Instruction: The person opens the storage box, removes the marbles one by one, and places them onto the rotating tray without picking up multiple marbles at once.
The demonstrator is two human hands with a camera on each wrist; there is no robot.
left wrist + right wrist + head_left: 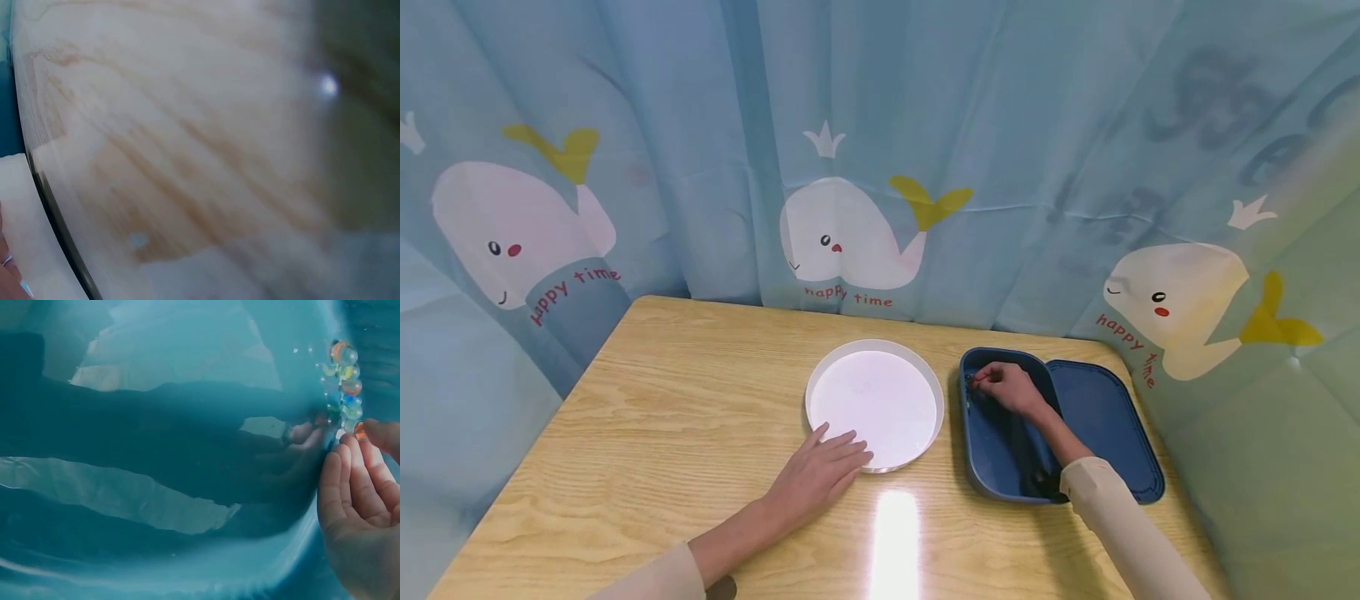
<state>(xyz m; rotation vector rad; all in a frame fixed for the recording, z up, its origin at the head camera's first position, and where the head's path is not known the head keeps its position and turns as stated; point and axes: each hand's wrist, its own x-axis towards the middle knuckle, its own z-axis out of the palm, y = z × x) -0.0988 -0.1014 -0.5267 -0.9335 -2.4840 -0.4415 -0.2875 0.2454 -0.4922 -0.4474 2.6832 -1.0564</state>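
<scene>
My right hand reaches into a dark blue box on the right of the table. In the right wrist view, thumb and fingertips pinch an orange glass marble. Just beyond it, several multicoloured glass marbles line up along the box's wall, mirrored in its glossy surface. My left hand lies with spread fingers over the near-left rim of a round white tray. Only a bit of the left hand enters the left wrist view, at the lower left corner.
A flat blue lid lies right of the box, partly beneath its edge. Behind the wooden table hangs a blue curtain with whale prints, which also closes in both sides.
</scene>
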